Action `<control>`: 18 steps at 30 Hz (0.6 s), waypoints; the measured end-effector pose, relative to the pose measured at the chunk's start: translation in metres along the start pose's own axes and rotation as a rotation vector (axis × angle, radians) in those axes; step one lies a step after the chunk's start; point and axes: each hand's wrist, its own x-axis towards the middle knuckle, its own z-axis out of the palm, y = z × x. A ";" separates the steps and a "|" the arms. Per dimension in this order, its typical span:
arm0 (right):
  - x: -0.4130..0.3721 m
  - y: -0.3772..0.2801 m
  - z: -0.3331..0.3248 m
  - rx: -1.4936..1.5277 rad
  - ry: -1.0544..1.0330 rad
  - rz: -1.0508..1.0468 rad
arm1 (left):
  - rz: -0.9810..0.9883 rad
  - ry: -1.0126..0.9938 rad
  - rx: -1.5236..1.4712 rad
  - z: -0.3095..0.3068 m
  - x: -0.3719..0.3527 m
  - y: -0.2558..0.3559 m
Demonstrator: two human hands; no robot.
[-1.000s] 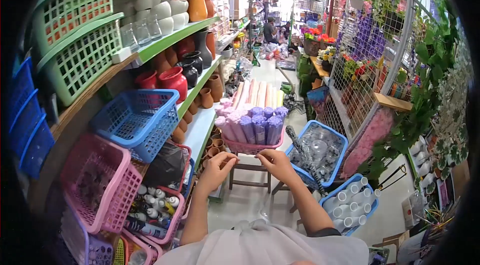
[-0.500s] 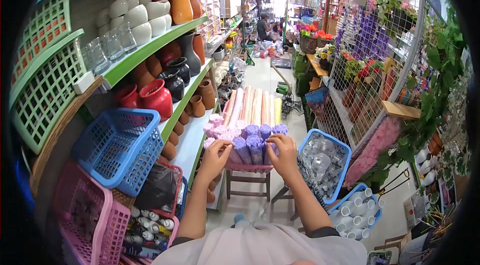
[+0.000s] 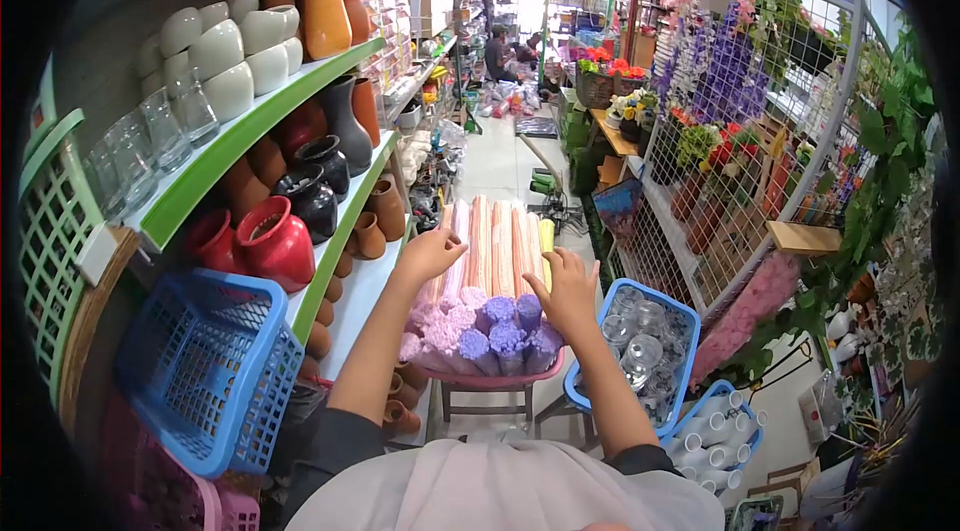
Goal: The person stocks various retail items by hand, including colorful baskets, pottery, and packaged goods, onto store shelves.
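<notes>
A pink basket (image 3: 497,379) on a small stool holds upright rolls, lilac and purple (image 3: 478,328) at the front, taller peach and one yellow roll (image 3: 497,246) behind. My left hand (image 3: 430,253) reaches over the lilac rolls and rests, fingers spread, against the pale rolls at the basket's back left. My right hand (image 3: 565,293) lies on the rolls at the right side, below the yellow one, fingers slightly curled. Neither hand visibly grips anything.
Green shelves (image 3: 230,146) on the left carry ceramic vases, glasses and clay pots. A blue basket (image 3: 205,366) hangs at lower left. Blue crates of glassware (image 3: 640,341) and white tubes (image 3: 700,436) stand right. Wire racks with artificial flowers (image 3: 720,91) line the aisle; people sit far down it.
Both hands rose from the basket's front rim and moved forward over the purple rolls to the taller rolls behind. The view advanced toward the basket.
</notes>
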 end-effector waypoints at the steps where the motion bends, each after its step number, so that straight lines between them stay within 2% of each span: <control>1: 0.002 0.001 0.002 -0.008 0.003 0.007 | -0.030 -0.075 0.071 0.005 0.018 -0.010; 2: 0.003 0.001 0.004 -0.020 -0.037 0.016 | -0.020 -0.079 0.068 0.011 0.034 -0.019; 4: 0.005 0.002 0.006 -0.036 -0.074 0.033 | -0.104 -0.266 0.322 0.020 0.057 -0.029; 6: 0.006 0.001 0.004 -0.005 -0.219 0.063 | -0.111 -0.301 0.403 0.032 0.075 -0.039; 9: 0.008 0.003 0.004 -0.001 -0.300 0.091 | -0.191 -0.457 0.591 0.049 0.097 -0.054; 10: 0.010 0.003 0.003 0.013 -0.362 0.107 | -0.184 -0.456 0.591 0.054 0.104 -0.059; 12: 0.010 0.003 0.005 0.002 -0.374 0.112 | -0.284 -0.729 0.440 0.064 0.115 -0.070; 13: 0.010 0.004 0.006 -0.004 -0.390 0.114 | -0.346 -0.760 0.343 0.067 0.118 -0.077; 17: 0.011 0.003 0.004 0.007 -0.418 0.134 | -0.382 -0.809 0.307 0.074 0.122 -0.092; 18: 0.011 0.003 0.004 0.009 -0.425 0.141 | -0.399 -0.729 0.211 0.077 0.118 -0.096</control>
